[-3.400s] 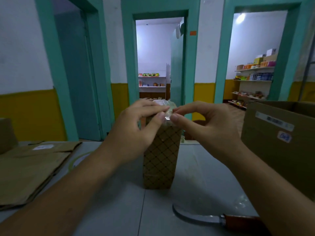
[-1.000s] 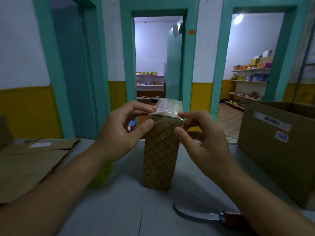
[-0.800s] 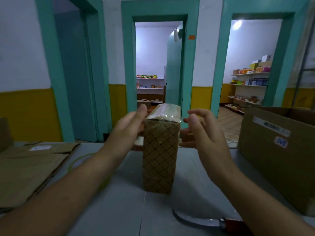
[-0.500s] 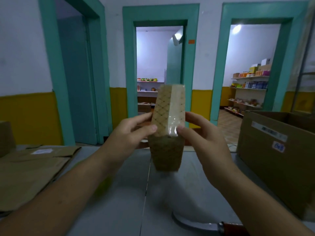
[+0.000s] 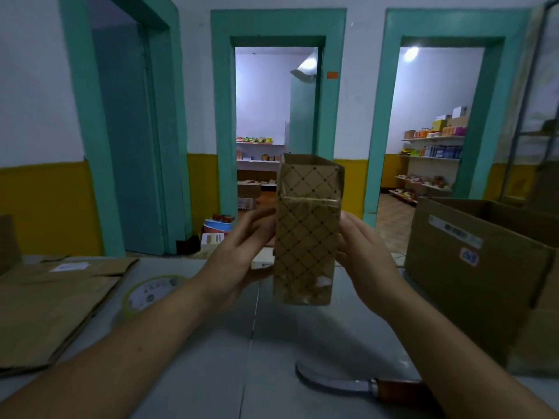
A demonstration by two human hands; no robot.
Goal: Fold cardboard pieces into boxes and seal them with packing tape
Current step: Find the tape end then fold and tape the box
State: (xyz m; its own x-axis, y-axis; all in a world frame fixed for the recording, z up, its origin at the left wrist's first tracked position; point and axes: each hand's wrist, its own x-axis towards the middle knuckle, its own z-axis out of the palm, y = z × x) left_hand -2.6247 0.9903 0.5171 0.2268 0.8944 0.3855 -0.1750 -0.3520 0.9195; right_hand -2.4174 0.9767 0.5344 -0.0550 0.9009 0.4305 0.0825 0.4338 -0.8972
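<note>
I hold a tall brown cardboard box (image 5: pixel 307 246) with a dark diamond pattern upright in the air above the grey table (image 5: pixel 211 367). Its top end is open, with the flaps standing up. Shiny clear tape shows at its bottom end. My left hand (image 5: pixel 242 252) grips the box's left side and my right hand (image 5: pixel 366 258) grips its right side, with the fingers reaching behind the box. A roll of packing tape (image 5: pixel 148 293) lies on the table to the left, partly hidden by my left forearm.
Flat cardboard pieces (image 5: pixel 51 300) are stacked at the table's left. A large open brown carton (image 5: pixel 484 267) stands at the right. A curved knife with a wooden handle (image 5: pixel 348 385) lies near the front edge. Behind the table are teal doorways and shelves.
Both hands pressed tape onto the box's top, then lifted the box off the table and turned it over. The taped end now points down and the open end points up.
</note>
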